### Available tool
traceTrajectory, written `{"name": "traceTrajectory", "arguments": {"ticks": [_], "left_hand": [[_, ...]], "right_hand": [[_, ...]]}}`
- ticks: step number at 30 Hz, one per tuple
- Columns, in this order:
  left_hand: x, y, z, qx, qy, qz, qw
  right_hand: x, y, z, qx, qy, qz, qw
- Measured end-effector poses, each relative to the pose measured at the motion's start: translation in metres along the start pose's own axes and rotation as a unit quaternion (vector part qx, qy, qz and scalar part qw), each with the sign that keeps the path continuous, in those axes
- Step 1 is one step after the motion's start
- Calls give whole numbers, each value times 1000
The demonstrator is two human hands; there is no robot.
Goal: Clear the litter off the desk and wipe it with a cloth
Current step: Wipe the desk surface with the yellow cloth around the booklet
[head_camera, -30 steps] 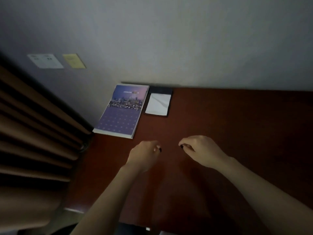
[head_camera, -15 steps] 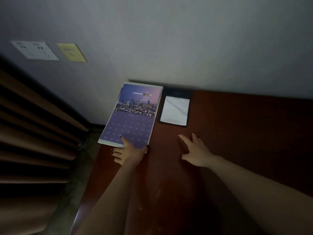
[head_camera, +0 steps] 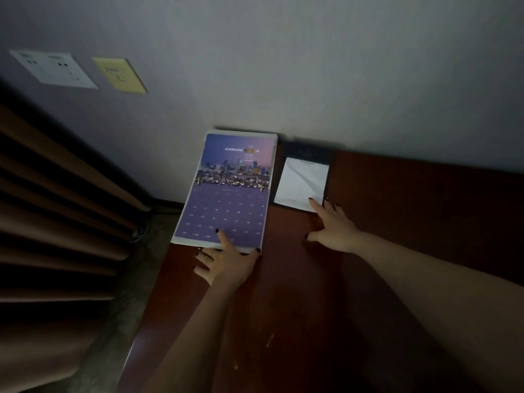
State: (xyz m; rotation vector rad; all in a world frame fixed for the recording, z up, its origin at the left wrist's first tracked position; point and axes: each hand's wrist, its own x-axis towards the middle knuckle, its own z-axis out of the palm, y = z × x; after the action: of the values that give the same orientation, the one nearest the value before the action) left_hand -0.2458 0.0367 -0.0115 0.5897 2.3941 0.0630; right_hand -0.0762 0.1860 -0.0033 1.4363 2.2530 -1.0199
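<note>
Dark red desk [head_camera: 397, 222], left hand [head_camera: 226, 263] open-fingered on calendar [head_camera: 229, 191], right hand [head_camera: 334, 228] spread-fingered on notepad [head_camera: 303, 180].

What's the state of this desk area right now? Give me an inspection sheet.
Surface: dark red-brown desk, a few pale specks near the front.
Job's things: calendar and notepad lie flat by the wall; nothing to wipe with seen.
Clutter: nothing seen.
Hands: left hand open, forefinger on the calendar; right hand open, fingertips on the notepad's near corner.
Cables: maybe a dark cord on the floor by the curtain.
Surroundings: socket plate and yellow plate on the wall.
</note>
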Motion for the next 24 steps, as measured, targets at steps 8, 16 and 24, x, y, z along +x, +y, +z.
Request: {"name": "traceTrajectory", "arguments": {"ticks": [8,16,24], "left_hand": [[-27,59,-24,45,102,94,989],[-131,131,4,63,116,385,913],[-307,213,93,155,96,541,821]], "right_hand": [[-47,18,-38,39,37,-88,995],[-138,90,-71,-26,135,-71,988],[-292,265,-94,-6,259,-44,965]]}}
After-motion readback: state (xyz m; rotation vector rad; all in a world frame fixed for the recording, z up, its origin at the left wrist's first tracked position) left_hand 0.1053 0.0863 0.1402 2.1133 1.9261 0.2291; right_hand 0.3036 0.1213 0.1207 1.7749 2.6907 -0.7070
